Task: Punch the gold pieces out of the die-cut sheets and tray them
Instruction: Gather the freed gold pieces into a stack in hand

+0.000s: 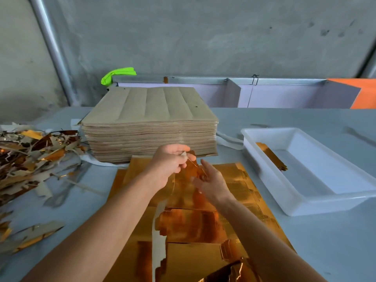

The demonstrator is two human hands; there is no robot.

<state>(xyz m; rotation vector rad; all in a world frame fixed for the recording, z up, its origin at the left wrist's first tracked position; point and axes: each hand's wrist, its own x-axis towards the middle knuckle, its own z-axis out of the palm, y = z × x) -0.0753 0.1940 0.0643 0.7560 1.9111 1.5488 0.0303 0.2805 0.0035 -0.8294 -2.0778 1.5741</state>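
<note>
- The left hand (168, 165) is pinching a thin strip of gold card (192, 166) between thumb and fingertips, lifting it off the gold sheet (240, 192) lying on the table (305, 251).
- The right hand (213, 180) is hovering just beside it with fingers loosely spread, gripping nothing that I can make out.
- The sheet under the forearms is looking partly worked: one gold piece (187, 224) is sitting loose on it, with a pale strip (159, 241) of backing showing.
- The white tray (284, 202) to the right is holding only a small stack of gold pieces (271, 156), so traying is barely begun.
- The tall pile of sheets (150, 121) behind is waiting, brown side up; most work probably remains.
- Offcuts (34, 155) are heaping up on the left.
</note>
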